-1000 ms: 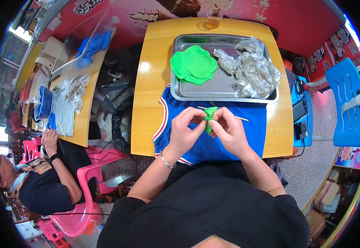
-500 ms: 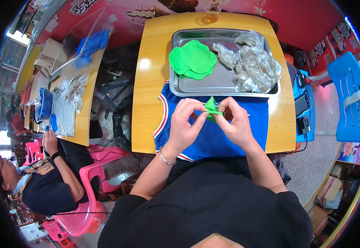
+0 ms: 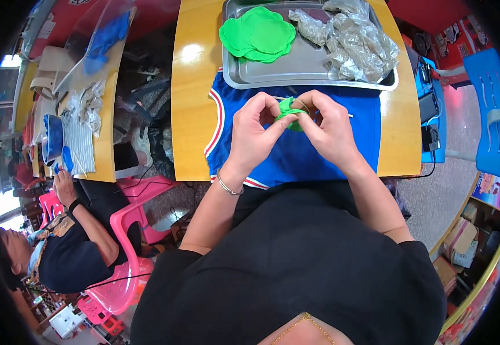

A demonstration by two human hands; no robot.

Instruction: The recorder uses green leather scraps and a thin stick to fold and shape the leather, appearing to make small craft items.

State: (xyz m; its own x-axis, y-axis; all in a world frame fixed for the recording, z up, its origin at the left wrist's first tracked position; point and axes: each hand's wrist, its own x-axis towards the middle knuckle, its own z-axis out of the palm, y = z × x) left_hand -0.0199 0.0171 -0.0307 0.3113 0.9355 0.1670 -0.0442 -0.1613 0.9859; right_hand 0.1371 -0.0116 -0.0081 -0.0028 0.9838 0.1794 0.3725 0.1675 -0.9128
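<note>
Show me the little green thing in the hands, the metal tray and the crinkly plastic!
green piece (image 3: 288,107), head view, its middle, showing between the fingertips.
metal tray (image 3: 310,60), head view, bare floor.
crinkly clear plastic (image 3: 350,40), head view, middle of the heap.

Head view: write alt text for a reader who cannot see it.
Both hands, left hand and right hand, pinch a small green piece over a blue cloth on a yellow table. Behind it, a metal tray holds green cutouts and crumpled plastic.
</note>
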